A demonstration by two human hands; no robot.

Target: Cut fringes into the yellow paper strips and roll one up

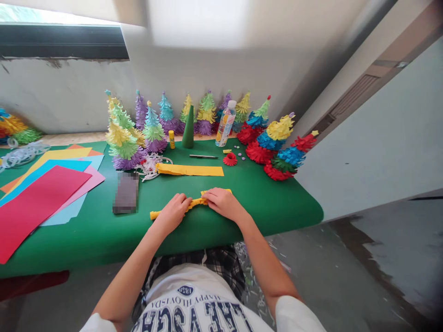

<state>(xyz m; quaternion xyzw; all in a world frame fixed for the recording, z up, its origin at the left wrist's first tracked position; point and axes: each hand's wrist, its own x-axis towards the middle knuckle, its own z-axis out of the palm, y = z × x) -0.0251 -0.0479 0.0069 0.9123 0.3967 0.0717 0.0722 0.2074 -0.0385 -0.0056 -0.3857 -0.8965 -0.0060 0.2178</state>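
A narrow yellow paper strip (196,203), crumpled or curled along its length, lies near the front of the green table. My left hand (174,211) has its fingers closed on the strip left of its middle, and a rolled end sticks out beyond the wrist. My right hand (221,203) pinches the same strip further right, with some yellow paper showing behind the knuckles. Behind both hands lies a flat, wider yellow strip (194,170) with a fringed or folded left end. A red fringed paper ring (230,159) and a silver pen (203,157) are beyond it.
Coloured paper sheets (44,198) cover the table's left side. A blurred dark rectangle (125,192) lies beside shredded white strips (151,167). Further back stand a glue stick (171,139), a green cone (188,129), a bottle (225,124) and several paper trees (277,133).
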